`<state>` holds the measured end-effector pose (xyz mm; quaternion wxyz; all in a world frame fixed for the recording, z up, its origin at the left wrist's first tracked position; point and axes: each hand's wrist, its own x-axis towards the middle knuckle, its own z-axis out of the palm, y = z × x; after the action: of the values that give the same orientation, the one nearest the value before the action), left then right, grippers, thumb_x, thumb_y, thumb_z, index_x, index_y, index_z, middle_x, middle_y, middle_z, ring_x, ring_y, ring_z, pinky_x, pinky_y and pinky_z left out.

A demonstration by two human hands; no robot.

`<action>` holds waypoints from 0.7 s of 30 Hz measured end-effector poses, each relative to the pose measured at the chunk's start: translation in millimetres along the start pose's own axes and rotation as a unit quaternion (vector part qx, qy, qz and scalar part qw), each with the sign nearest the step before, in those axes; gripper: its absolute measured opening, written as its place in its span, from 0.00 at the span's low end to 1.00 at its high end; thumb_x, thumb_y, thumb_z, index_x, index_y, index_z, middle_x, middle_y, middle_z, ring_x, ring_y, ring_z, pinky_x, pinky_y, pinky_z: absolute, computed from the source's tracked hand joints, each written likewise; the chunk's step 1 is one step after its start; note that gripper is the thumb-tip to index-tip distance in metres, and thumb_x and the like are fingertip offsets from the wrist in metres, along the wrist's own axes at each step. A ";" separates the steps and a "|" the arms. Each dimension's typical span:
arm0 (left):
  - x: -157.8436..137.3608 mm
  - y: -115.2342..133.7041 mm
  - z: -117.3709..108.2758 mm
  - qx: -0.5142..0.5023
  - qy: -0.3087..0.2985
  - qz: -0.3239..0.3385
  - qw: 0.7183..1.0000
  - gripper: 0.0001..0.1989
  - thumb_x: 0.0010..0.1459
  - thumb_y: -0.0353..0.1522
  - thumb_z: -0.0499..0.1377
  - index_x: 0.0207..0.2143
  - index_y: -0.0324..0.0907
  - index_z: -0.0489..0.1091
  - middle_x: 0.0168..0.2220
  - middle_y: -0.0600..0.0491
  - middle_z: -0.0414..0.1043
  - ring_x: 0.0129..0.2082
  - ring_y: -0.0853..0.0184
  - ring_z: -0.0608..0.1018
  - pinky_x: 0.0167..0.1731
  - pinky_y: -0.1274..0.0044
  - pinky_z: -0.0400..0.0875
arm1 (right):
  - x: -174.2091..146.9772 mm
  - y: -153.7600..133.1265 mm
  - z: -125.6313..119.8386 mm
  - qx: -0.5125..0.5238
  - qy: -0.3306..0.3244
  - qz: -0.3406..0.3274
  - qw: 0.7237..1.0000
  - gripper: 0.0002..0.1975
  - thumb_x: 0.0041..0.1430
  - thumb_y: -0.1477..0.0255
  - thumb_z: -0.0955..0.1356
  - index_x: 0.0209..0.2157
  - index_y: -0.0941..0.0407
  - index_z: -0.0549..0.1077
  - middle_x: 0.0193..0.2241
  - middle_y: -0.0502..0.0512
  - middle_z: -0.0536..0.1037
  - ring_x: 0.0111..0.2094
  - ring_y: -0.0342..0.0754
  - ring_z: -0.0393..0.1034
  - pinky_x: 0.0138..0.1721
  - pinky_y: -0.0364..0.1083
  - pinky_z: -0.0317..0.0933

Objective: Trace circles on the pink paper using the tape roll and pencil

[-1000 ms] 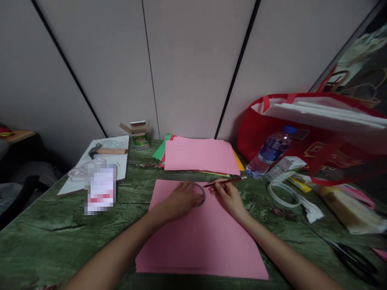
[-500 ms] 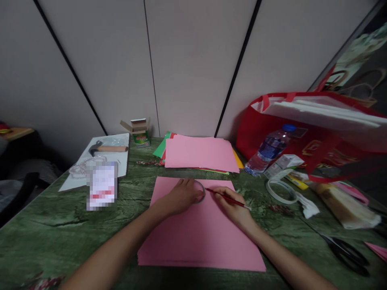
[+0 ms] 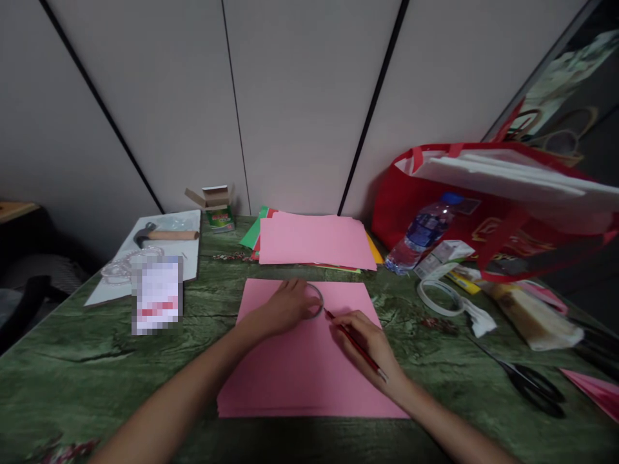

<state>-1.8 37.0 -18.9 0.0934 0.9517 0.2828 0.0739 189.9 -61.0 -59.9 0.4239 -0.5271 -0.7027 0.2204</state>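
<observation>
Green tabletop (image 3: 77,370), ring (image 3: 322,301) partly under left grip (image 3: 289,306), pencil (image 3: 354,343) in right grip (image 3: 377,345)

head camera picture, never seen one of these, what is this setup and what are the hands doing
There is no machine here: these are a person's own bare hands, seen by a camera worn on the head, looking forward and down. The left hand rests over a grey ring on pink paper. The right hand holds a red pencil, its tip close to the ring. The green table also bears more coloured paper behind, a hammer on a white board at left, and a bottle and scissors at right.
</observation>
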 end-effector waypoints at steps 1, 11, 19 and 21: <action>0.2 -0.2 -0.4 0.001 -0.003 -0.002 1.000 0.09 0.61 0.31 0.53 0.42 0.46 0.71 0.40 0.49 0.63 0.43 0.61 0.65 0.42 0.70 0.61 | -1.7 -2.6 0.9 -0.002 0.002 0.000 1.000 0.06 0.59 0.72 0.63 0.35 0.54 0.72 0.32 0.55 0.73 0.31 0.46 0.69 0.32 0.43 0.64; -0.2 -3.9 1.6 -0.018 0.010 0.008 1.000 0.09 0.60 0.32 0.53 0.42 0.46 0.71 0.40 0.50 0.64 0.42 0.61 0.66 0.43 0.71 0.61 | -11.6 -24.4 5.4 0.005 -0.029 -0.053 0.998 0.09 0.61 0.73 0.60 0.40 0.54 0.71 0.33 0.57 0.71 0.33 0.46 0.69 0.33 0.43 0.66; 0.0 -5.3 2.8 0.004 0.016 0.014 1.000 0.07 0.58 0.31 0.55 0.40 0.46 0.70 0.39 0.51 0.63 0.40 0.62 0.65 0.41 0.72 0.61 | -14.4 -29.8 12.1 -0.022 -0.068 -0.085 0.994 0.11 0.61 0.75 0.60 0.43 0.55 0.70 0.37 0.59 0.71 0.36 0.47 0.70 0.38 0.43 0.67; 0.4 -5.4 2.7 0.005 0.017 0.018 1.000 0.07 0.58 0.31 0.55 0.40 0.45 0.69 0.38 0.51 0.62 0.40 0.62 0.65 0.42 0.73 0.61 | -13.9 -28.0 14.9 -0.024 -0.086 -0.090 0.992 0.12 0.61 0.76 0.60 0.44 0.55 0.69 0.37 0.59 0.70 0.37 0.47 0.70 0.39 0.43 0.66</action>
<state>-3.7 41.3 -22.7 0.0823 0.9559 0.2673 0.0899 163.2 -81.6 -51.8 0.3678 -0.4506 -0.7863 0.2086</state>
